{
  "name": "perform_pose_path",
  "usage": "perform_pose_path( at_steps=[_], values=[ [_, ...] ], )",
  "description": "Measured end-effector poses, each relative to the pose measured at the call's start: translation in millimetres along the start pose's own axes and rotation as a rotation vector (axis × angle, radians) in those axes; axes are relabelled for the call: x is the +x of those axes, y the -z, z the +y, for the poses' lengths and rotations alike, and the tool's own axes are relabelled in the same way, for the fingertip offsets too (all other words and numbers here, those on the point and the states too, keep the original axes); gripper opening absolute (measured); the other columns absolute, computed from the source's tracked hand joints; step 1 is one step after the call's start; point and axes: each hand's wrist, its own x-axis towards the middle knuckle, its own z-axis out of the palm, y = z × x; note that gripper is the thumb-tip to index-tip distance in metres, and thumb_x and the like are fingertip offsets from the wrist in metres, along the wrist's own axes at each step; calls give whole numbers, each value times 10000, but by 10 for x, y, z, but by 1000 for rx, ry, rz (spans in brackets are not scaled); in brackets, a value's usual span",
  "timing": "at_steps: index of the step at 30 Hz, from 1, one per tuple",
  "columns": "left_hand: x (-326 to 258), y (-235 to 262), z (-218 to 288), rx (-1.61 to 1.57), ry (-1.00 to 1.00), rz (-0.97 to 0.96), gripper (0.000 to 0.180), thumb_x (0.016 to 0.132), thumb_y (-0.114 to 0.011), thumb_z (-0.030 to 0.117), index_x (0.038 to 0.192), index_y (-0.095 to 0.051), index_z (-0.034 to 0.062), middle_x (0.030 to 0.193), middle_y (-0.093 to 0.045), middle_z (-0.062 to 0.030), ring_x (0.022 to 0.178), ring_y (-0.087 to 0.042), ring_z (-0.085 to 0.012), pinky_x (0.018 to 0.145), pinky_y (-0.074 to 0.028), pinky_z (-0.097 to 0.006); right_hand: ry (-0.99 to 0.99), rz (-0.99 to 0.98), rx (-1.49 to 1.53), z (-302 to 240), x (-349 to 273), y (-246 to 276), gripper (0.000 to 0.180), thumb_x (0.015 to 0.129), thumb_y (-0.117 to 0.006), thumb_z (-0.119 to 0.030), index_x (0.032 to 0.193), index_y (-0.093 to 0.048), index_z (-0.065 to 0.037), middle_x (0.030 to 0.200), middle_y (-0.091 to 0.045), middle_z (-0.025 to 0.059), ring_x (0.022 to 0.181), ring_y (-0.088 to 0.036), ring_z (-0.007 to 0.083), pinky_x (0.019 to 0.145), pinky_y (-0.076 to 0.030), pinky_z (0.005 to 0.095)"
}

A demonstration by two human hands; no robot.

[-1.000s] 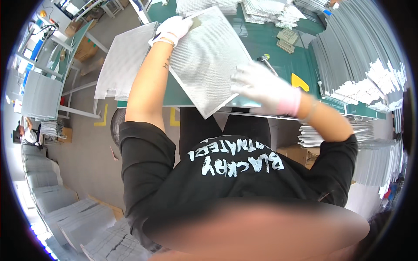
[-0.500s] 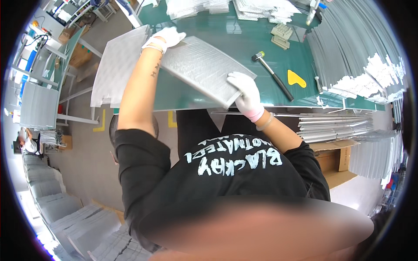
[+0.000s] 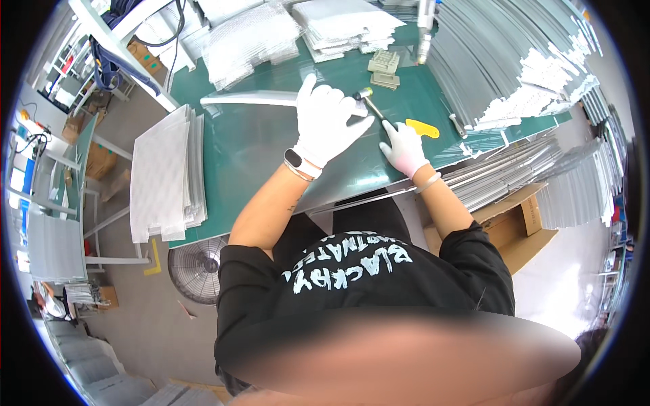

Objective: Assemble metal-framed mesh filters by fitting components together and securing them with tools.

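Observation:
A large flat metal panel [image 3: 271, 145] lies on the green table [image 3: 474, 139] in front of me, its raised rim along the far edge. My left hand [image 3: 326, 122], in a white glove with a watch at the wrist, rests flat on the panel near that far edge, fingers spread. My right hand [image 3: 405, 149], also gloved, rests with fingers apart on the panel's right edge. A hammer [image 3: 371, 105] lies just beyond the right hand, and a yellow wedge [image 3: 423, 128] lies to its right.
A stack of mesh panels [image 3: 166, 172] overhangs the table's left end. Stacks of sheets [image 3: 250, 37] and small grey blocks [image 3: 384, 64] sit at the back. Long metal strips [image 3: 501, 54] fill the right. A fan [image 3: 196, 267] and a cardboard box [image 3: 514, 230] stand below.
The panel, held up by its edges in both hands before, now lies flat on the table. Both hands have let go of the edges and rest on top of it.

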Motion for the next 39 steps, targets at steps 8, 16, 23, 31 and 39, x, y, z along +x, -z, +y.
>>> perform_pose_path(
  at_steps=[8,16,23,31,39],
  values=[
    [300,485,-18,-72,6,-169,300,580,-757,307,584,-497,159,673,-481,-41,689,-495,-269,681,-376,-420,-291,-198,755,592,-79,230,490,931,-438,-52,1413,-387,20,839,-583,86,566,-528,118,536,-457,254],
    [293,248,-72,-175,19,-57,337,599,-791,292,816,-590,131,827,-535,-51,863,-536,-260,1020,-319,-505,65,-74,984,465,-724,1683,573,968,-556,-195,1475,-358,-17,894,-530,8,606,-428,42,531,-364,189],
    [299,13,-34,-210,171,18,686,587,-815,267,1179,-545,52,878,-553,-80,903,-534,-293,1026,-321,-516,320,499,511,276,-932,2411,520,1004,-517,-243,1422,-400,42,1224,-625,203,693,-597,162,647,-507,273],
    [309,-55,-100,-181,119,121,599,599,-786,250,1126,-568,66,855,-533,-83,869,-522,-280,988,-356,-501,28,-11,525,316,-742,1913,523,899,-524,-32,1410,-424,16,1355,-540,220,1198,-581,323,1026,-425,359],
    [107,611,-249,-549,-31,167,291,615,-737,220,807,-558,95,736,-505,-59,721,-514,-271,938,-412,-526,149,-40,254,267,-630,438,664,789,-646,-194,1406,-434,-66,1215,-519,284,1126,-518,436,986,-434,472]
  ],
)
